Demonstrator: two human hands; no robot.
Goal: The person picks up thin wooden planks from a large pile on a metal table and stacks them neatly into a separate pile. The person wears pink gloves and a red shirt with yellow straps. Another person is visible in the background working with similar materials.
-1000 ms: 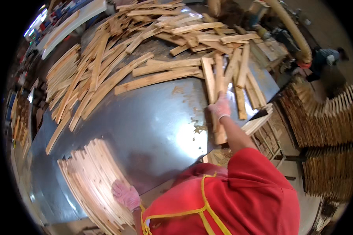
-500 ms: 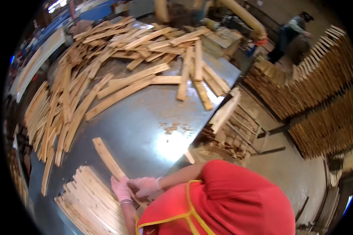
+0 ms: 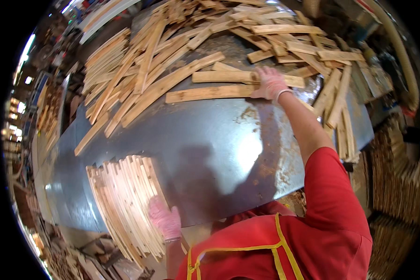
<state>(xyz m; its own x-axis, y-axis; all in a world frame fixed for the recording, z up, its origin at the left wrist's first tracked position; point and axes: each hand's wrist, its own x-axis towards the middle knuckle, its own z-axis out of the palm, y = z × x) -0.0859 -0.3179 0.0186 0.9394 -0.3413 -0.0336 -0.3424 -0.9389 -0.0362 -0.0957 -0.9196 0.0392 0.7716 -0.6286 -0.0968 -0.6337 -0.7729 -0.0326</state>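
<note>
My right hand (image 3: 270,85), in a pink glove, reaches to the far side of the metal table. Its fingers curl over the right end of a wooden slat (image 3: 212,94), and they also touch a second slat (image 3: 225,76) lying just behind. My left hand (image 3: 164,218), gloved in the same pink, lies against the near right side of a neat row of pale wooden slats (image 3: 126,198). Its thumb stands apart from the fingers, and it grips nothing. The row's near end hangs past the table's front edge.
A loose heap of slats (image 3: 161,51) covers the table's far side. More slats (image 3: 339,105) lie at its right corner. Stacked boards (image 3: 401,182) stand on the right beyond the table (image 3: 196,140). A beige hose (image 3: 399,51) hangs at the far right.
My hands have parted: the right has gone from the slat near my body out to the far slats. My left has settled on the row, where the slat now lies or is hidden. The view has shifted.
</note>
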